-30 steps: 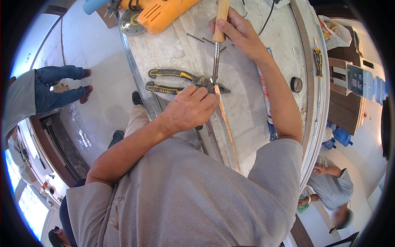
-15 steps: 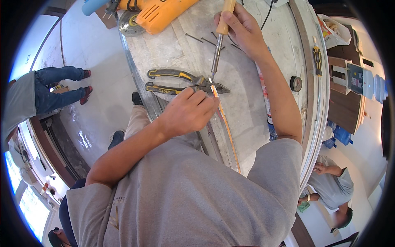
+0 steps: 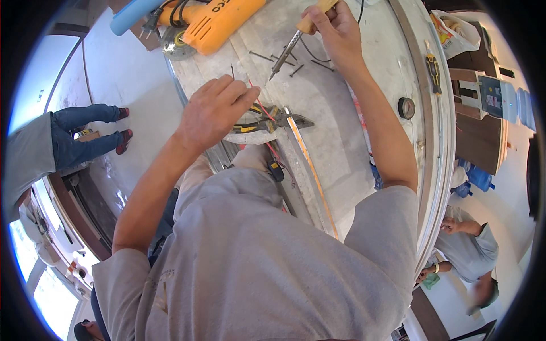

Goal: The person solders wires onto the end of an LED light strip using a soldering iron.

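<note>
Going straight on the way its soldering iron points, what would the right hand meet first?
The soldering iron in the right hand would probably meet the left hand first, at its fingers, with the red wire close beside them. Height is unclear, so it might pass over.

Soldering iron [image 3: 294,41] (12 o'clock) is showing smooth wood and metal; power tool [image 3: 220,27] (11 o'clock), plastic; shirt [image 3: 273,267] (6 o'clock), matt cloth.

On the pale, stained desk [image 3: 355,165] we identify black-and-yellow pliers [image 3: 267,123], a narrow orange-and-white strip [image 3: 307,158] with one end across them, scattered nails [image 3: 260,55], an orange power tool [image 3: 219,28] and a dark roll [image 3: 406,108].
</note>
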### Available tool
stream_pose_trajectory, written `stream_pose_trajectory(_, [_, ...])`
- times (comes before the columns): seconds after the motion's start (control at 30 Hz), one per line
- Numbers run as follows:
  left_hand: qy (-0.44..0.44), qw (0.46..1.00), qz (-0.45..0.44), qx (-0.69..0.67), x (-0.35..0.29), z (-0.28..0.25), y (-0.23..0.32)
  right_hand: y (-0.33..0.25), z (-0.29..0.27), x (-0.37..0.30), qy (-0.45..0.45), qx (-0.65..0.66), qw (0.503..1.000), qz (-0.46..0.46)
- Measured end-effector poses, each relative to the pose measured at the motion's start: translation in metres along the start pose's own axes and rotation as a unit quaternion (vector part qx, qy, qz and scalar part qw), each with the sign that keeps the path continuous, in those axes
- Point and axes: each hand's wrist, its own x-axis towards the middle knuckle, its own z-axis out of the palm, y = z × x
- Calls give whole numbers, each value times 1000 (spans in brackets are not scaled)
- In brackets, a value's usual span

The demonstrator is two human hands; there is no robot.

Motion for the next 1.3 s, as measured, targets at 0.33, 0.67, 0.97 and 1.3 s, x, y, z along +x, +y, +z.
stream_pose_trajectory(0.33, [-16, 995, 23, -94, -23, -6, -3, -73, -1, -40, 92, -59, 992, -66])
stream_pose_trajectory(0.67, [-37, 981, 59, -181, -12, 9, -41, -81, 18, -224, 448, 130, 881, -83])
stream_pose_trajectory(0.97, [-115, 943, 59, -305, -1, 30, -77, -65, 11, -265, 495, 226, 835, -77])
stream_pose_trajectory(1.3, [-98, 958, -39, -267, -7, 14, -71, -52, 14, -255, 497, 256, 827, -64])
